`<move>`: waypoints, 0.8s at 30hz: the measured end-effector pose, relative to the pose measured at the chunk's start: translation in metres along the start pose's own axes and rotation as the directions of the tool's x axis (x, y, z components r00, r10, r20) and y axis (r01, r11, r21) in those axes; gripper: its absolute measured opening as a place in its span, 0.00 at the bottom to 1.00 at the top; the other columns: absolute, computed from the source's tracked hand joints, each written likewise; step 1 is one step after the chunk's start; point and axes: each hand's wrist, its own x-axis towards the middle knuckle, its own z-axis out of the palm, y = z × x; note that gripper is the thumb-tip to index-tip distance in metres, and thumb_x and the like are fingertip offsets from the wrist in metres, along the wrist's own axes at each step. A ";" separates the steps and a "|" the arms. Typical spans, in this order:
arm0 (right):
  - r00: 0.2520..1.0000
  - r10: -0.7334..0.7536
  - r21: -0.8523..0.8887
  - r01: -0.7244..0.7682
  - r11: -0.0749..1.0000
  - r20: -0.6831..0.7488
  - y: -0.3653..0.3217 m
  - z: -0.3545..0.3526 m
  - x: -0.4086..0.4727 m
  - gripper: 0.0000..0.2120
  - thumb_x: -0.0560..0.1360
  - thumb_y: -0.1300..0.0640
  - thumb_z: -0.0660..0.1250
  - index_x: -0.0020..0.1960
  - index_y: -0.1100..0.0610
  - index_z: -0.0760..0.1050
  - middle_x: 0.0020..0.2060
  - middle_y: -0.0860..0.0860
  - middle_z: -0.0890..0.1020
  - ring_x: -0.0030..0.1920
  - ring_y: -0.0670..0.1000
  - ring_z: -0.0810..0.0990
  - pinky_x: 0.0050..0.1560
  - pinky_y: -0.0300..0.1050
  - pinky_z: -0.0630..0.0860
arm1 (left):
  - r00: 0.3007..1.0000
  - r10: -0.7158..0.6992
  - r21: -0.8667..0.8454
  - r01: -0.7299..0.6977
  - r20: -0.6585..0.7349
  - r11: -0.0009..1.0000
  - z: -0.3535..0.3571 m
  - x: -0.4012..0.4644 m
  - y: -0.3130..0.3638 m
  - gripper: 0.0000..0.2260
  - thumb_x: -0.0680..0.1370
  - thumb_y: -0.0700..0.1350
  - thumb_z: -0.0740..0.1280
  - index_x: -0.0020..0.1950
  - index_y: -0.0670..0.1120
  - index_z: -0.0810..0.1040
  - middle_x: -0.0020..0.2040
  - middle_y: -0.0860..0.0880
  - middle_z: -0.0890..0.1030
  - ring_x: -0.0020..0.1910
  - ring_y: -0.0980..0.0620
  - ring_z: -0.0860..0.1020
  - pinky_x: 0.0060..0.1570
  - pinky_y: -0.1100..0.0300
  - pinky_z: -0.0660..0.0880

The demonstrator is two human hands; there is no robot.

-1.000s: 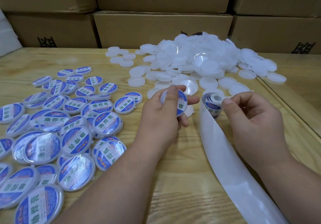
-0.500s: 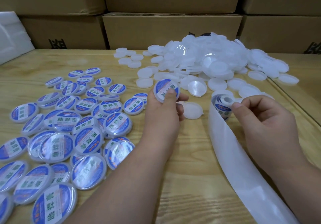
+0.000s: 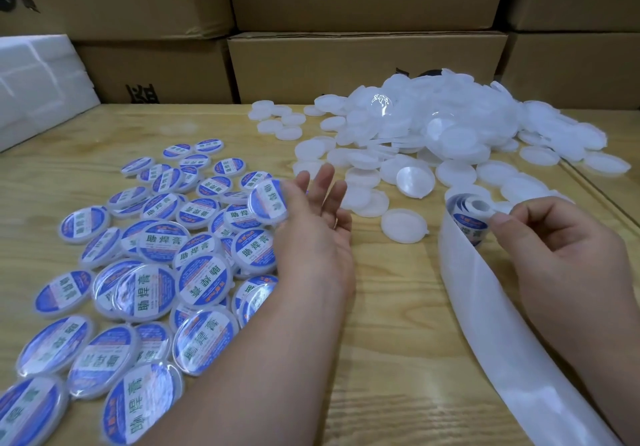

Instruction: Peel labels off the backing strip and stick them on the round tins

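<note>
My left hand [image 3: 311, 234] is spread, the blue-labelled round tin [image 3: 268, 202] at its fingertips. My right hand [image 3: 554, 251] pinches the white label roll [image 3: 469, 218]; bare translucent tins [image 3: 405, 225] lie just left of it.

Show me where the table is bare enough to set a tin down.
Bare wood lies between the left forearm and the backing strip, and at far left beyond the labelled tins. Crowded: the labelled spread and the plain tins.
</note>
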 end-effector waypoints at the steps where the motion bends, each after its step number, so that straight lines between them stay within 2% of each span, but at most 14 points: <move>1: 1.000 0.004 -0.001 -0.004 1.000 -0.002 0.000 0.000 0.000 0.12 0.78 0.61 0.71 0.37 0.54 0.75 0.27 0.40 0.75 0.25 0.41 0.69 0.26 0.28 0.65 | 1.000 -0.008 -0.020 0.008 -0.014 1.000 0.000 0.000 0.001 0.16 0.85 0.60 0.55 0.59 0.52 0.76 0.46 0.54 0.88 0.36 0.58 0.84 0.31 0.65 0.73; 5: 1.000 0.018 -0.019 -0.018 1.000 -0.007 -0.002 0.000 0.000 0.10 0.77 0.59 0.71 0.38 0.53 0.76 0.28 0.41 0.76 0.27 0.42 0.70 0.27 0.29 0.66 | 0.995 -0.057 -0.097 0.049 -0.086 0.994 -0.001 0.001 0.003 0.16 0.84 0.61 0.56 0.57 0.50 0.73 0.40 0.49 0.87 0.26 0.54 0.77 0.28 0.63 0.72; 9: 0.999 0.020 -0.069 -0.022 0.997 -0.027 -0.003 -0.001 0.000 0.10 0.77 0.57 0.72 0.38 0.52 0.75 0.28 0.46 0.76 0.26 0.44 0.70 0.25 0.30 0.66 | 0.995 -0.055 -0.076 0.049 -0.082 0.996 -0.001 0.002 0.000 0.14 0.84 0.47 0.63 0.70 0.49 0.70 0.34 0.51 0.84 0.26 0.55 0.73 0.28 0.63 0.70; 12: 0.998 0.038 -0.086 -0.041 0.995 -0.040 -0.002 -0.001 0.001 0.11 0.77 0.56 0.72 0.38 0.51 0.75 0.25 0.43 0.75 0.24 0.43 0.69 0.24 0.30 0.65 | 0.999 0.020 0.076 -0.018 -0.031 0.997 0.001 0.000 -0.006 0.16 0.82 0.43 0.65 0.70 0.50 0.71 0.35 0.52 0.84 0.28 0.56 0.74 0.30 0.64 0.71; 14: 0.998 0.053 -0.084 -0.056 0.995 -0.038 -0.002 -0.001 0.001 0.11 0.77 0.55 0.72 0.37 0.49 0.76 0.24 0.41 0.74 0.23 0.42 0.69 0.24 0.29 0.64 | 0.993 0.104 0.291 -0.115 0.055 0.950 0.000 -0.004 -0.012 0.12 0.81 0.44 0.66 0.65 0.52 0.75 0.38 0.54 0.85 0.32 0.58 0.76 0.34 0.63 0.73; 15: 0.998 0.059 -0.087 -0.062 0.994 -0.034 -0.002 -0.001 0.002 0.11 0.76 0.55 0.73 0.37 0.49 0.76 0.24 0.41 0.74 0.23 0.42 0.69 0.24 0.29 0.65 | 0.978 0.160 0.440 -0.202 0.130 0.875 -0.001 -0.007 -0.015 0.11 0.81 0.45 0.66 0.62 0.55 0.77 0.40 0.56 0.85 0.35 0.59 0.78 0.38 0.62 0.74; 16: 0.998 0.063 -0.088 -0.066 0.994 -0.031 -0.002 -0.001 0.002 0.11 0.76 0.55 0.73 0.37 0.50 0.77 0.24 0.41 0.75 0.23 0.41 0.69 0.25 0.28 0.65 | 0.948 0.213 0.596 -0.314 0.235 0.739 -0.002 -0.009 -0.018 0.10 0.80 0.45 0.66 0.59 0.56 0.79 0.43 0.57 0.85 0.40 0.62 0.79 0.43 0.62 0.74; 17: 0.997 0.066 -0.084 -0.068 0.994 -0.027 -0.001 -0.001 0.003 0.11 0.76 0.55 0.74 0.36 0.52 0.77 0.24 0.41 0.75 0.24 0.41 0.70 0.25 0.28 0.65 | 0.903 0.229 0.731 -0.429 0.364 0.531 -0.004 -0.011 -0.022 0.10 0.80 0.46 0.66 0.59 0.57 0.80 0.47 0.59 0.84 0.46 0.63 0.79 0.49 0.61 0.74; 18: 0.997 0.071 -0.076 -0.072 0.995 -0.022 -0.001 0.000 0.003 0.11 0.76 0.55 0.74 0.36 0.53 0.78 0.24 0.41 0.76 0.24 0.41 0.70 0.25 0.28 0.65 | 0.853 0.193 0.816 -0.521 0.485 0.252 -0.007 -0.013 -0.027 0.11 0.79 0.47 0.66 0.59 0.57 0.81 0.53 0.60 0.83 0.54 0.61 0.76 0.55 0.60 0.73; 19: 0.997 0.076 -0.064 -0.076 0.995 -0.014 -0.001 0.000 0.003 0.11 0.76 0.55 0.74 0.36 0.54 0.78 0.23 0.41 0.76 0.23 0.41 0.70 0.25 0.28 0.65 | 0.815 0.122 0.822 -0.568 0.567 -0.027 -0.009 -0.015 -0.031 0.13 0.78 0.48 0.66 0.61 0.57 0.80 0.60 0.59 0.80 0.61 0.57 0.72 0.62 0.58 0.70; 20: 0.997 0.083 -0.052 -0.083 0.995 -0.005 -0.001 0.000 0.003 0.11 0.76 0.55 0.74 0.36 0.54 0.78 0.23 0.41 0.75 0.23 0.41 0.69 0.25 0.29 0.65 | 0.802 0.053 0.790 -0.572 0.595 -0.219 -0.011 -0.016 -0.033 0.15 0.77 0.50 0.66 0.63 0.58 0.80 0.66 0.58 0.76 0.66 0.54 0.68 0.68 0.56 0.67; 21: 0.996 0.091 -0.041 -0.091 0.995 0.004 -0.001 -0.001 0.003 0.10 0.75 0.55 0.74 0.37 0.53 0.79 0.23 0.42 0.75 0.23 0.42 0.68 0.24 0.30 0.65 | 0.813 0.011 0.775 -0.551 0.583 -0.310 -0.011 -0.017 -0.034 0.16 0.77 0.52 0.66 0.65 0.57 0.79 0.70 0.57 0.73 0.70 0.51 0.64 0.70 0.54 0.63; 22: 0.995 0.099 -0.029 -0.099 0.995 0.011 -0.002 -0.001 0.003 0.09 0.75 0.55 0.74 0.37 0.53 0.79 0.23 0.42 0.75 0.23 0.42 0.68 0.24 0.30 0.65 | 0.831 -0.002 0.783 -0.524 0.556 -0.335 -0.011 -0.017 -0.034 0.17 0.77 0.54 0.66 0.65 0.57 0.79 0.73 0.56 0.71 0.72 0.50 0.62 0.71 0.54 0.60; 24: 0.994 0.105 -0.011 -0.105 0.994 0.021 -0.001 -0.001 0.003 0.10 0.76 0.56 0.74 0.36 0.55 0.79 0.23 0.43 0.75 0.23 0.42 0.68 0.24 0.31 0.66 | 0.851 0.010 0.810 -0.496 0.525 -0.314 -0.012 -0.015 -0.033 0.15 0.76 0.57 0.67 0.63 0.58 0.80 0.75 0.56 0.68 0.73 0.51 0.59 0.72 0.55 0.57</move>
